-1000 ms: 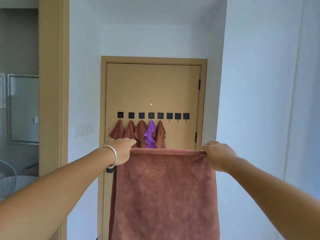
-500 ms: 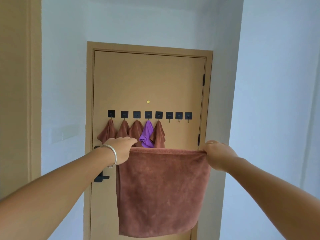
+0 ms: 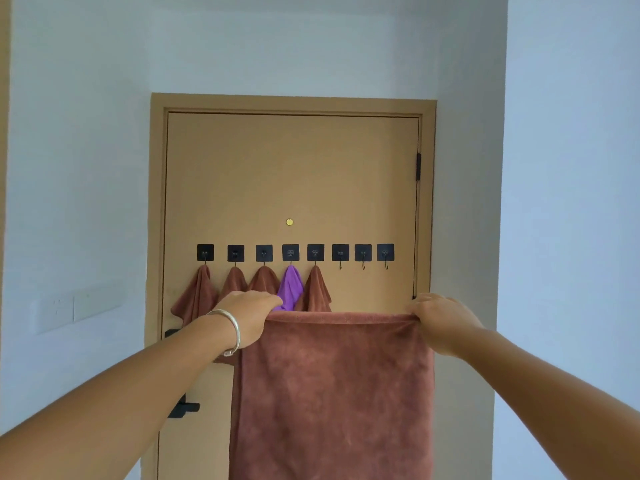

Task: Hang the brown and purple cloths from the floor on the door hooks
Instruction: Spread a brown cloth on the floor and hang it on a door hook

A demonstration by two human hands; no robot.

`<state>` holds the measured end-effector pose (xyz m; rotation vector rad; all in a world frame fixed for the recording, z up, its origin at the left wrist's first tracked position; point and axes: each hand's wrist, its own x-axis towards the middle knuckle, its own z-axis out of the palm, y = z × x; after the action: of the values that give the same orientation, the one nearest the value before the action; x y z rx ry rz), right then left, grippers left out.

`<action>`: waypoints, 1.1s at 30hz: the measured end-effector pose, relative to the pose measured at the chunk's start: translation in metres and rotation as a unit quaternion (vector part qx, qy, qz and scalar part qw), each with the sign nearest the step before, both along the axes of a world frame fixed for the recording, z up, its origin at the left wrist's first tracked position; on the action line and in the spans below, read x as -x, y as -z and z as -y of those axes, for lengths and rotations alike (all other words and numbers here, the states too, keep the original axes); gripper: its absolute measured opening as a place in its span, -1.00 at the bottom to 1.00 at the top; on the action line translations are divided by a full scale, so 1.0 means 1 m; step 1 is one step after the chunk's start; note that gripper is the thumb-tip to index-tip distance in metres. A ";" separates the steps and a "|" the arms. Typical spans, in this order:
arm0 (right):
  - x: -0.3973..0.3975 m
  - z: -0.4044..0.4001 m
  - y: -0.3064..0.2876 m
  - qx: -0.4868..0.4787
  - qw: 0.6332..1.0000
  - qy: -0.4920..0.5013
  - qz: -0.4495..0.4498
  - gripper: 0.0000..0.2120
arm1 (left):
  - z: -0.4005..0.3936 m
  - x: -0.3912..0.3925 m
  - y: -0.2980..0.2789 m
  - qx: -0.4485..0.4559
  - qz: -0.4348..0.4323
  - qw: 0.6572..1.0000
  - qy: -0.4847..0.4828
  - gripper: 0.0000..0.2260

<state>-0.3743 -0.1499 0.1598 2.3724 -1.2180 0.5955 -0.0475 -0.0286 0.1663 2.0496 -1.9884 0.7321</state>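
Observation:
A brown cloth (image 3: 332, 393) hangs spread flat in front of me, held by its top edge. My left hand (image 3: 251, 315) grips the left top corner and my right hand (image 3: 440, 322) grips the right top corner. Ahead stands a tan door (image 3: 291, 174) with a row of black hooks. The five hooks on the left carry cloths: several brown ones (image 3: 197, 292) and one purple cloth (image 3: 290, 287). The three hooks on the right (image 3: 363, 254) are bare. The held cloth hides the door's lower right part.
A black door handle (image 3: 181, 407) shows at the door's left edge, beside my left forearm. White walls flank the door on both sides, with a wall switch plate (image 3: 74, 304) to the left. A brass peephole (image 3: 289, 222) sits above the hooks.
The door has grown larger and shifted in view as I came closer. Both hands keep their hold on the spread brown cloth, held at about the same height.

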 end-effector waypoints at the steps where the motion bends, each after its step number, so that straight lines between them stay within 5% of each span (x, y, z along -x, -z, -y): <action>1: 0.001 0.014 -0.003 0.002 1.000 -0.003 0.005 -0.75 | 0.015 0.001 -0.004 -0.002 0.004 1.000 0.000 -0.58; 14: -0.013 0.167 -0.001 0.021 0.999 -0.045 0.013 -0.70 | 0.164 -0.009 0.015 -0.006 -0.049 0.999 0.023 -0.53; 21: -0.044 0.237 0.008 0.048 0.991 -0.082 0.090 -0.58 | 0.240 -0.041 0.012 0.014 -0.243 0.965 0.092 -0.49; 29: -0.093 0.311 -0.016 -0.028 0.974 -0.086 0.208 -0.50 | 0.342 -0.095 0.004 0.058 -0.278 0.952 0.111 -0.87; 33: -0.121 0.344 -0.017 -0.080 0.952 -0.123 0.267 -0.58 | 0.388 -0.117 0.002 0.113 -0.227 0.963 0.088 -0.51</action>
<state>-0.2530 -0.4934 0.1772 2.6123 -1.2151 1.3365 0.0698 -0.4161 0.1642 1.6944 -1.7061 0.3853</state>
